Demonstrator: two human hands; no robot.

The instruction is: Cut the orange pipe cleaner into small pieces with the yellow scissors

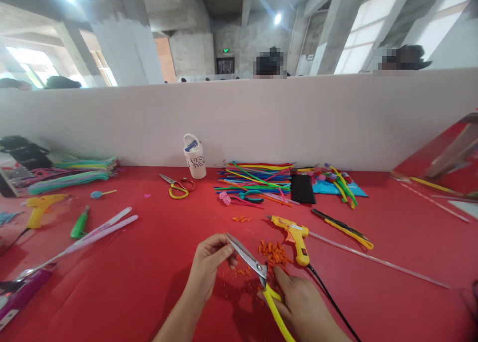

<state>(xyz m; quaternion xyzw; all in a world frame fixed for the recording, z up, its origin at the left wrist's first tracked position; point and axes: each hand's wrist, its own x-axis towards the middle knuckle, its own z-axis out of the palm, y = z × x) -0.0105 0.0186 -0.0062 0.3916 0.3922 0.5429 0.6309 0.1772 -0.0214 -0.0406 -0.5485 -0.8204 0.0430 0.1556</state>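
My right hand [300, 307] grips the yellow handles of a pair of scissors [249, 260], whose steel blades point up and left. My left hand [209, 265] is pinched at the blade tips, its fingers pressed together on something too small to make out. A small heap of orange cut pieces [274, 254] lies on the red table [149, 282] just right of the blades, with more orange bits scattered under my hands. A yellow glue gun [295, 235] with a black cord lies beside the heap.
A pile of coloured pipe cleaners [257, 182], a black phone [302, 188], a second pair of scissors [177, 186] and a white cup [194, 156] sit by the white partition [239, 118]. At left lie another glue gun [39, 207], more pipe cleaners [70, 175] and glue sticks [108, 225]. Other people sit beyond the partition.
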